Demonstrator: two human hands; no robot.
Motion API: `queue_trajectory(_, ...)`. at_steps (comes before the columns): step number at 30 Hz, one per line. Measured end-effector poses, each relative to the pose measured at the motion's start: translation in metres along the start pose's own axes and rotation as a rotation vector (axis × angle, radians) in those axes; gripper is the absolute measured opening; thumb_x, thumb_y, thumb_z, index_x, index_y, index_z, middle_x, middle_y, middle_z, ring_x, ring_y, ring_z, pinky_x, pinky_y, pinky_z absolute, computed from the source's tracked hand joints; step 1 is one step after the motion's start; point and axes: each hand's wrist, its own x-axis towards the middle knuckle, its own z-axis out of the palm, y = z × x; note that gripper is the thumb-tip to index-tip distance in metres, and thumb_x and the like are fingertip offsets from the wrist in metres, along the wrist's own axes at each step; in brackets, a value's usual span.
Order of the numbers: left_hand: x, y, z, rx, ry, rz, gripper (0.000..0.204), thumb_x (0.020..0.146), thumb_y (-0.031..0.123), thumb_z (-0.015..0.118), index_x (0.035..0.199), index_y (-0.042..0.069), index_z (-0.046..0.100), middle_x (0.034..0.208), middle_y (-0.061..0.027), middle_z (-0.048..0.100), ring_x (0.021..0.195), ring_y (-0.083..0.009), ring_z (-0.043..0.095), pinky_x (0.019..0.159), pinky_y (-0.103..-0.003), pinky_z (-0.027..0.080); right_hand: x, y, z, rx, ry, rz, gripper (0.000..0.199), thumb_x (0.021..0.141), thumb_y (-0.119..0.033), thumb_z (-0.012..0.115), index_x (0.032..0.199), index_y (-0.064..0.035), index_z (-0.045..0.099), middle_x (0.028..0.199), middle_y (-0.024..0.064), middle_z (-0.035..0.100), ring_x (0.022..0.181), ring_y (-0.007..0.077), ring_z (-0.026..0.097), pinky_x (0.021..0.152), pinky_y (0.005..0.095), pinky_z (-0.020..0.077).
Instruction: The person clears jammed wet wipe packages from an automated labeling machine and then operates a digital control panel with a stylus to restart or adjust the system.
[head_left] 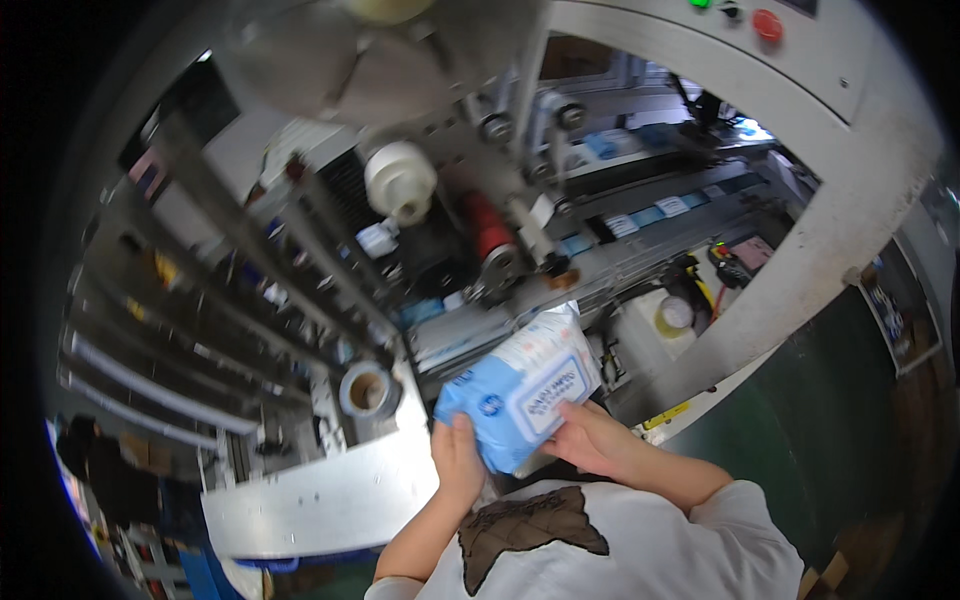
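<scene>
Both hands, left hand [457, 458] and right hand [590, 440], grip one blue wipes pack [520, 392] mid-frame, lifted off the machine [560, 250]; not yet put down.

Grey metal machine bed [330, 490], running from near left toward far right; roll of grey tape [369, 390] lying flat on its near left part; conveyor track [640, 235] stretching away to the far right and carrying a row of small blue and white packs [648, 216]; yellowish tape roll [675, 315] sitting on a lower ledge at right, near a dark handheld tool [728, 262].
</scene>
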Motion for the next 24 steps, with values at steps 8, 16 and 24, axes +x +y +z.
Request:
queue_trajectory(8, -0.072, 0.003, -0.049, 0.339, -0.154, -0.055, 0.009, 0.082, 0.002, 0.057, 0.090, -0.001, 0.055, 0.122, -0.0187, 0.049, 0.107, -0.0269, 0.055, 0.086, -0.032, 0.045, 0.020, -0.046, -0.057, 0.030, 0.375, -0.692, 0.045, 0.080, -0.001, 0.062, 0.121, -0.0089, 0.045, 0.117, 0.0047, 0.053, 0.110, 0.0194, 0.050, 0.093, 0.0357, 0.0408)
queue_trajectory(16, -0.230, -0.024, -0.156, 1.482, 0.318, 0.017, 0.029, 0.077, 0.018, 0.061, 0.098, -0.001, 0.053, 0.128, -0.0269, 0.036, 0.115, -0.0395, 0.040, 0.095, -0.045, 0.034, 0.137, -0.113, -0.144, -0.162, 0.891, -1.226, 0.073, 0.066, 0.014, 0.067, 0.128, -0.0036, 0.034, 0.124, 0.0112, 0.049, 0.113, 0.0222, 0.047, 0.093, 0.0333, 0.0393)
queue_trajectory(24, -0.349, 0.018, -0.176, 2.135, 0.443, -1.020, 0.047, 0.092, 0.035, 0.043, 0.130, 0.008, 0.037, 0.135, -0.0104, 0.039, 0.122, -0.0295, 0.038, 0.099, -0.044, 0.032, 0.138, -0.172, -0.234, -0.614, 1.325, -1.044, 0.083, 0.056, -0.009, 0.083, 0.123, -0.0020, 0.035, 0.120, 0.0192, 0.051, 0.110, 0.0320, 0.050, 0.093, 0.0378, 0.0399)
